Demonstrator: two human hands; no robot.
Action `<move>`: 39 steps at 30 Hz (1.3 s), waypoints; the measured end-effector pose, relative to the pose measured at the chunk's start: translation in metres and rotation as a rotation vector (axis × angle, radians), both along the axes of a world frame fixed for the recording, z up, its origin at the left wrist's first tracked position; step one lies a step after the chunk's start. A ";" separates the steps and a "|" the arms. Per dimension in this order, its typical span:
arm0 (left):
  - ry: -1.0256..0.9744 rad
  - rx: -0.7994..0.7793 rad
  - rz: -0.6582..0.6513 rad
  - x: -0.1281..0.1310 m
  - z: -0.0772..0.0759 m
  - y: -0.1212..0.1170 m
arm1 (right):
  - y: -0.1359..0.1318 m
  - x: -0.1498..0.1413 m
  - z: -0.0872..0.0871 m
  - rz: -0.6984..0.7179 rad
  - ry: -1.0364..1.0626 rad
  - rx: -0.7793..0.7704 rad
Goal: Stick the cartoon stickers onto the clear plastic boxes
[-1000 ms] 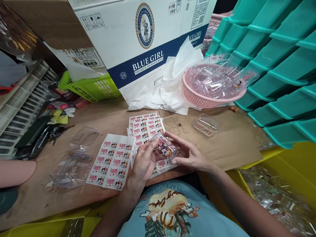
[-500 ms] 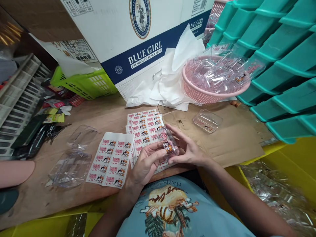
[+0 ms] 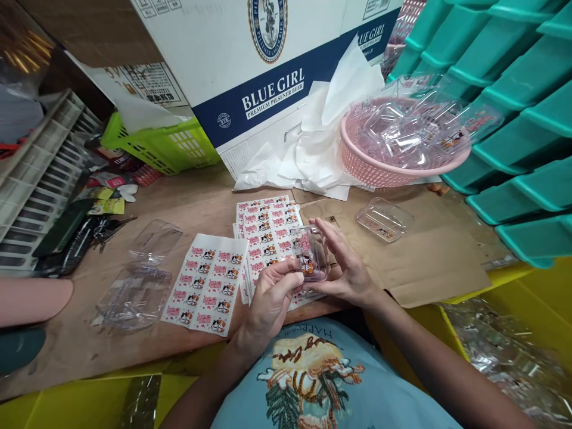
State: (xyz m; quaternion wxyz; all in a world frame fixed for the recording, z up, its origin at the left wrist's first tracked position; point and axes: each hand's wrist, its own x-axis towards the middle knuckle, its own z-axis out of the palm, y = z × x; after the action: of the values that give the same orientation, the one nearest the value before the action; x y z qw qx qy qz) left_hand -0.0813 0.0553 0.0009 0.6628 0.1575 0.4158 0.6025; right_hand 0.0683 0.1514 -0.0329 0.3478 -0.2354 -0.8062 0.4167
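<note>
A small clear plastic box [image 3: 314, 253] with a cat sticker on its face is held between both hands, above the sticker sheets. My left hand [image 3: 274, 293] pinches its lower left corner, the thumb lying at the sticker's edge. On the other side, my right hand [image 3: 351, 268] grips the box along its right edge and bottom, fingers closed on it. Beneath and behind the box lies a stack of cat sticker sheets [image 3: 263, 229]. A single sticker sheet [image 3: 204, 283] rests left of my left hand.
An open clear box [image 3: 136, 295] sits at the left, and another clear lid or box [image 3: 385, 220] lies on cardboard at the right. Behind stand a pink basket [image 3: 393, 176] full of clear boxes, crumpled white paper [image 3: 308, 161], a beer carton [image 3: 214, 119] and teal bins [image 3: 527, 196].
The box has turned a little more upright in my hands, its sticker facing me. My right fingers have shifted along its edge. The whole view has moved slightly.
</note>
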 end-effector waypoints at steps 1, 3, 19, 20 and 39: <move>-0.008 0.000 -0.002 0.000 0.000 -0.001 | 0.000 0.000 0.000 -0.003 -0.001 -0.006; -0.036 0.005 -0.005 -0.001 0.000 -0.002 | -0.001 0.000 -0.001 -0.001 -0.003 -0.032; 0.097 0.087 -0.014 -0.002 -0.005 -0.004 | -0.004 -0.001 -0.005 -0.061 0.037 0.082; 0.101 0.087 -0.010 -0.002 -0.005 -0.004 | -0.004 -0.002 -0.005 -0.065 0.036 0.085; 0.086 0.070 0.023 -0.003 -0.012 -0.006 | -0.008 -0.006 -0.014 -0.082 0.073 0.053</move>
State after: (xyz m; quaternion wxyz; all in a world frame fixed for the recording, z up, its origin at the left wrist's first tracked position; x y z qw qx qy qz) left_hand -0.0848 0.0498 -0.0115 0.6316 0.2014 0.4242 0.6169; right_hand 0.0624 0.1433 -0.0472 0.4001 -0.2436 -0.7934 0.3887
